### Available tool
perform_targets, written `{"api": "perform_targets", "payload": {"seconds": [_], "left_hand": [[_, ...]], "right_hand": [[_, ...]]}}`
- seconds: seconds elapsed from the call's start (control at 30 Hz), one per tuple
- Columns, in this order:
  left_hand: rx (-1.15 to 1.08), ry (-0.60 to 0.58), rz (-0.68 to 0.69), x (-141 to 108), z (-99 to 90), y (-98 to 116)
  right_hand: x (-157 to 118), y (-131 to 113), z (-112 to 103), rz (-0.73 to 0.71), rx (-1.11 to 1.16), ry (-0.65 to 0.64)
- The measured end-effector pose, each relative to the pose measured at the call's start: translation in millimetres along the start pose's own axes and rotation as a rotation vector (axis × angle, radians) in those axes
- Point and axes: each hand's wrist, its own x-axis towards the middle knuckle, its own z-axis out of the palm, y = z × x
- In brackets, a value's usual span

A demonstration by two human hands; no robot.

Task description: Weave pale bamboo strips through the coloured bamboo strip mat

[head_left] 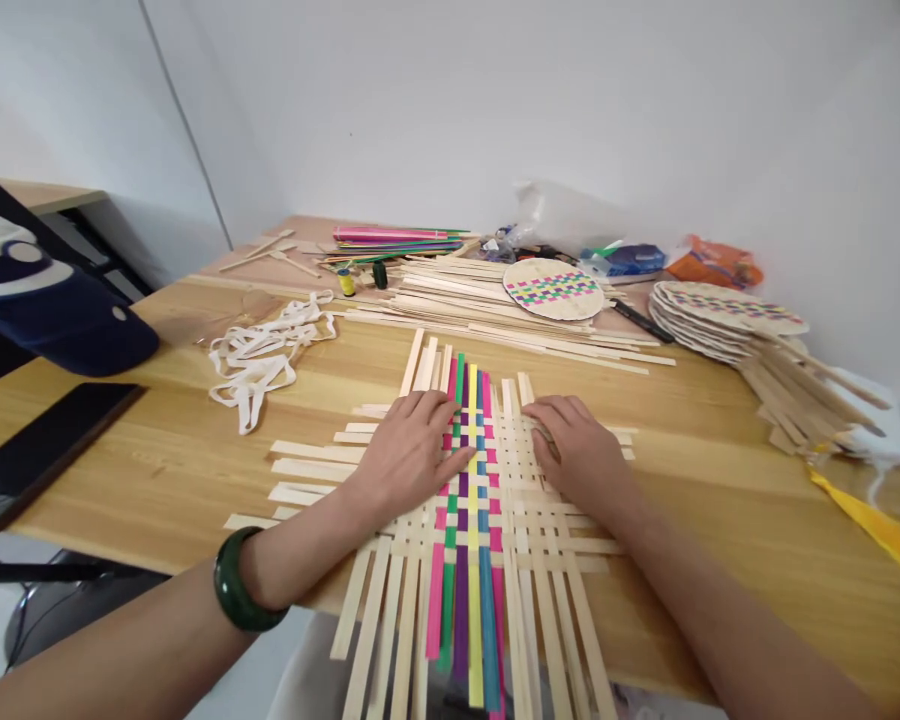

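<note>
The left hand (412, 450) lies on the left part of a half-woven mat (472, 490), its fingers at the pink, green and purple strips, while the right hand (581, 450) presses the pale weave on the other side. Beyond the hands are white ribbon (266, 355), loose pale strips (450, 290) and a round woven fan (553, 290); past the right hand sits a stack of fans (720, 315), beside what looks like an orange packet (714, 262).

Pink, green, purple, yellow, blue stripes across checkered weave (472, 500)

Both hands (411, 452) (579, 448) flat — palms down, fingers slightly curled.
</note>
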Motion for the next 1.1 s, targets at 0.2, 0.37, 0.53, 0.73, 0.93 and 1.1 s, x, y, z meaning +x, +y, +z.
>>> {"api": "perform_targets", "payload": {"seconds": [0.2,0.37,0.53,0.73,0.93,1.1], "left_hand": [[0.041,0.037,-0.046,-3,0.3,2],[0.045,-0.019,-0.044,2,-0.6,5],[0.056,-0.054,-0.054,10,0.3,8],[0.060,-0.032,-0.047,12,2.7,10],[0.099,-0.011,-0.121,20,6.6,17],[0.092,0.005,-0.115,22,10.7,16]], "right_hand": [[0,-3,-1,0.033,-0.038,0.003],[1,-5,-1,0.024,-0.044,-0.002],[1,-6,-2,0.050,-0.036,-0.025],[1,-5,-1,0.072,-0.023,-0.038],[0,-5,0,0.068,-0.044,-0.054],[0,-5,1,0.076,-0.049,-0.099]]}}
